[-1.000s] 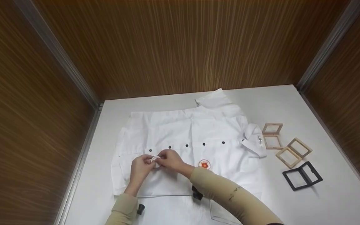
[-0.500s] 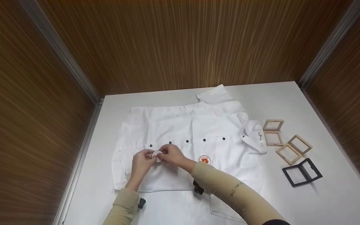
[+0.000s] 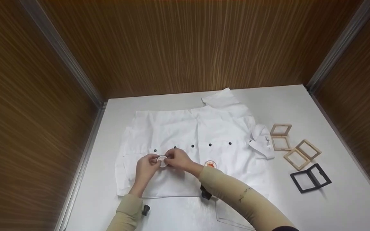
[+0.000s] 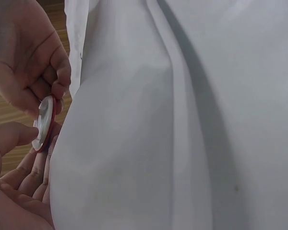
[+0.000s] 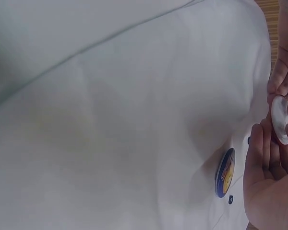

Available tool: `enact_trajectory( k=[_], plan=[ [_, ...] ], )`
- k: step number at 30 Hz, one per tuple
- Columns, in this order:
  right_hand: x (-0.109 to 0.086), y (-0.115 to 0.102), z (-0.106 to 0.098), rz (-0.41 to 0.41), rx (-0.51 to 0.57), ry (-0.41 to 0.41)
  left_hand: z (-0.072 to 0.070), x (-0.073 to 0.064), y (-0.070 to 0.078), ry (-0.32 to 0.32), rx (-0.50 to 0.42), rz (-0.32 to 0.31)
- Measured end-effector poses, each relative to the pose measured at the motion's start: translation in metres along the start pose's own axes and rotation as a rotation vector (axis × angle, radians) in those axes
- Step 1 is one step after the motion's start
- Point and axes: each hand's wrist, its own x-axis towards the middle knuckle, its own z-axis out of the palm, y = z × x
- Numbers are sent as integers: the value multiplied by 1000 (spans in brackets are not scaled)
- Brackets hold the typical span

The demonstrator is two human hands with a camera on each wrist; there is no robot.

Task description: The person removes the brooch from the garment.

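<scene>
My left hand [image 3: 147,166] and right hand [image 3: 179,159] pinch a round badge [image 3: 162,161] between them, above the lower left of a white shirt [image 3: 175,128]. The badge's white back [image 4: 44,122] and red rim show in the left wrist view. Thumbs and fingertips hold its edges from both sides. The shirt lies spread out, with a row of dark buttons [image 3: 192,146] across it. A second round badge [image 3: 210,164], with a red-orange flower, sits on the shirt beside my right forearm; the sleeve partly covers it. In the right wrist view a badge [image 5: 225,173] on the shirt looks blue-rimmed with yellow.
Two wooden hinged frames [image 3: 280,143] [image 3: 302,154] and one black hinged frame [image 3: 311,178] stand open right of the shirt on the white table [image 3: 339,205]. A clear flat sheet or pouch [image 3: 228,215] lies near the front. Wood-grain panels [image 3: 198,48] enclose the back and sides.
The view has tilted slightly. Both hands keep their hold on the badge in nearly the same place. My right forearm has shifted a little to the right, covering more of the flower badge.
</scene>
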Motion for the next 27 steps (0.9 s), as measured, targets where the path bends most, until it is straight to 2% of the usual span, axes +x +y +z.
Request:
enact_trajectory(
  k=[10,16,22,27],
  plan=[
    [-3,4,-5,-68,-39,53,3,-1,1,25,-49,37],
    [-7,4,-8,-109,-21,85,4,0,2,12,-36,52],
    [-10,6,-11,-135,-29,95,5,-2,3,10,-17,39],
    [-10,8,-15,-158,-19,105,7,0,2,21,-34,11]
  ],
)
